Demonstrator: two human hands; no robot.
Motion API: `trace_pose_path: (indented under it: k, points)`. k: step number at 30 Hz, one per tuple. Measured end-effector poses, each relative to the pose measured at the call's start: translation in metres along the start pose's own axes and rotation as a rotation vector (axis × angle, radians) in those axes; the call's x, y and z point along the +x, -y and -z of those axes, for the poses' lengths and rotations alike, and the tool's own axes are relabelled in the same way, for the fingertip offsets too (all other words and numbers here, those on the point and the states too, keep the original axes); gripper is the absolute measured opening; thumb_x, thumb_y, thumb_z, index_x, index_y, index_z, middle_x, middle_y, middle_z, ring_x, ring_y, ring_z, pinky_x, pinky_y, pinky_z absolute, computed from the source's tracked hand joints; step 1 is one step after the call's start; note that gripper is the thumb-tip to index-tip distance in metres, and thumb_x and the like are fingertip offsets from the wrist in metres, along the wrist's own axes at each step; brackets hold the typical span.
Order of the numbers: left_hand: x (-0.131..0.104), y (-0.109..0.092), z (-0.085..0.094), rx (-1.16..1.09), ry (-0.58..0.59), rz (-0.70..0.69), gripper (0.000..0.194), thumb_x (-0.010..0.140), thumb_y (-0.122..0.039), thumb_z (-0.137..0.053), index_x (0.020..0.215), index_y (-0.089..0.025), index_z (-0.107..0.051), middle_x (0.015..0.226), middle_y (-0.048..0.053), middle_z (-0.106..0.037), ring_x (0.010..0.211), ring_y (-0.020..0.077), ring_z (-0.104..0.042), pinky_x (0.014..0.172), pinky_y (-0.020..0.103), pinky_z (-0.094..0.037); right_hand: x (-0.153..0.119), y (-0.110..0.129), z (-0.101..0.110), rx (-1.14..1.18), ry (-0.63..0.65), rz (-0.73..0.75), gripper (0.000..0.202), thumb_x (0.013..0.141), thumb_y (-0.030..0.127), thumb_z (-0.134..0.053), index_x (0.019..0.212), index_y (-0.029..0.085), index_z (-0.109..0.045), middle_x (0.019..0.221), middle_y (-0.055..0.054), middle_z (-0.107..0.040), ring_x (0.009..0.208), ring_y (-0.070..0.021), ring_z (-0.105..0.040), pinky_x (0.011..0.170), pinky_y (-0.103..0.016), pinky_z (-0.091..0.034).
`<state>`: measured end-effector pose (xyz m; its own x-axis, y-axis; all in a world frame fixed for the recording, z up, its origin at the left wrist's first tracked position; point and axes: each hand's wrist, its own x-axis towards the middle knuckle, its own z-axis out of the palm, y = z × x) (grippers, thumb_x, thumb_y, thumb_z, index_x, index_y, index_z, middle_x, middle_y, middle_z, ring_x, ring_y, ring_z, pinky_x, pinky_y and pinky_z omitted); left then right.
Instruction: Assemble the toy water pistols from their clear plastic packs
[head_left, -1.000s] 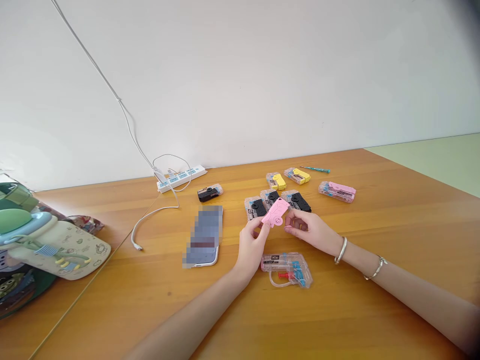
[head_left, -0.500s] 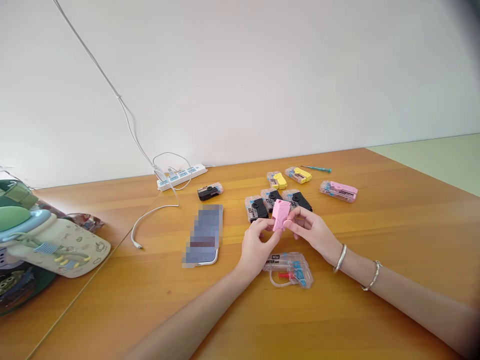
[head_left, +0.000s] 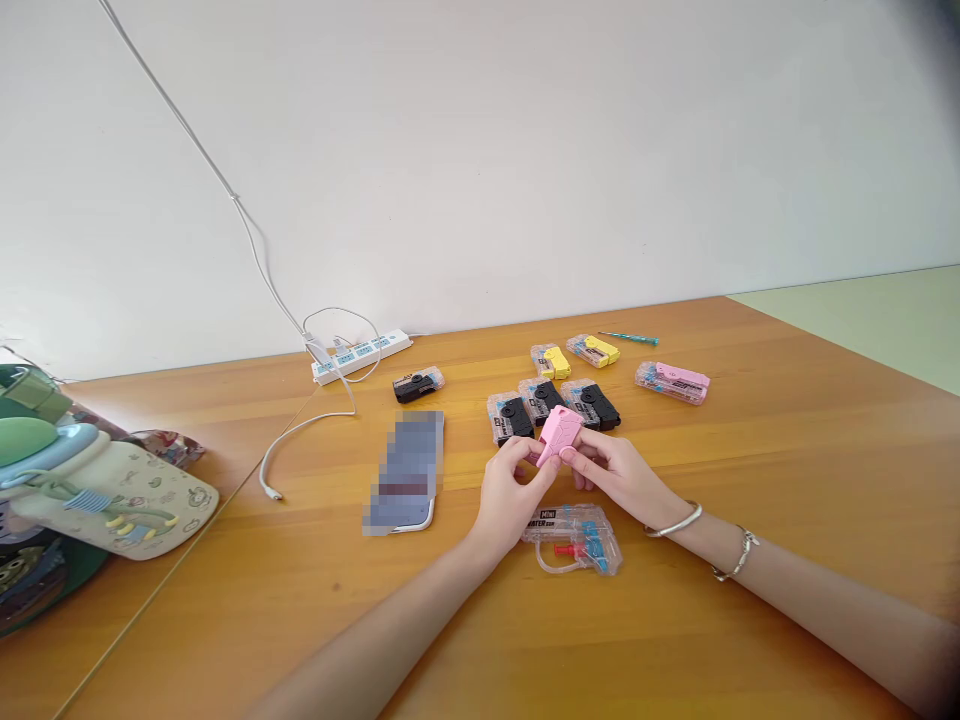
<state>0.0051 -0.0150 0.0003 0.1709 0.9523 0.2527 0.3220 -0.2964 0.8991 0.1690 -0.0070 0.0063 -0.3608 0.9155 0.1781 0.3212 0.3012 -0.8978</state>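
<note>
A small pink plastic water gun casing [head_left: 561,430] is held up between both hands. My left hand [head_left: 504,490] pinches its left side with thumb and fingers. On its lower right, my right hand [head_left: 616,468] is closed with the thumb at a round pink piece. Below the hands a clear water gun body [head_left: 581,535] lies flat on the table, with blue and red parts inside and "MINI WATER GUN" printed on it. Several folded black water guns lie just behind the hands, one black water gun [head_left: 510,420] being nearest my left fingers.
Yellow water guns [head_left: 594,350], a pink water gun [head_left: 673,382] and a teal screwdriver [head_left: 630,338] lie toward the back. A blurred phone [head_left: 409,470], a power strip [head_left: 364,355] with white cables and a black water gun [head_left: 418,384] are leftward. A cream bottle [head_left: 142,490] stands far left.
The pink casing has tilted clockwise, its top leaning right. My right hand has shifted slightly down and turned at the wrist; my left hand stays nearly in place.
</note>
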Motion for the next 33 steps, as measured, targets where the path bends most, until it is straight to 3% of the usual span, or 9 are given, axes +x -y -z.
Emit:
trace_pose_path:
  k: [10,16,26,33]
  points:
    - [0.0002,0.0,-0.0004,0.022,-0.004,0.043,0.02,0.08,-0.035,-0.054,0.073,-0.017,-0.062,0.076,0.001,-0.061,0.069,0.0128,-0.053,0.062,0.022,-0.042,-0.0009,0.0003,0.0,-0.055,0.005,0.02,0.032,0.086,0.05,-0.044,0.079,0.021,-0.054,0.054,0.004,-0.05,0.05,-0.0127,-0.049,0.051,-0.025,-0.038]
    - [0.0005,0.0017,0.0002,0.028,-0.004,0.016,0.018,0.079,-0.034,-0.055,0.072,-0.018,-0.059,0.076,0.0,-0.058,0.07,0.0124,-0.052,0.063,0.022,-0.041,0.0003,0.0002,0.0002,0.088,0.075,0.011,0.032,0.085,0.051,-0.045,0.087,0.02,-0.055,0.056,0.004,-0.047,0.05,-0.0115,-0.046,0.05,-0.024,-0.038]
    - [-0.0007,0.0011,0.0014,0.058,0.021,-0.008,0.017,0.082,-0.035,-0.053,0.075,-0.019,-0.057,0.08,0.001,-0.057,0.077,0.0148,-0.052,0.067,0.024,-0.042,0.0024,0.0016,0.0042,0.115,0.124,-0.021,0.035,0.084,0.052,-0.047,0.087,0.018,-0.055,0.06,0.004,-0.042,0.048,-0.0087,-0.039,0.046,-0.023,-0.034]
    - [-0.0013,-0.0002,-0.0001,0.069,0.001,-0.024,0.017,0.083,-0.033,-0.051,0.075,-0.019,-0.057,0.082,0.001,-0.057,0.077,0.0149,-0.052,0.065,0.024,-0.042,0.0035,0.001,0.0002,0.109,0.08,-0.024,0.039,0.083,0.053,-0.047,0.097,0.018,-0.057,0.059,0.004,-0.042,0.047,-0.009,-0.04,0.044,-0.023,-0.035]
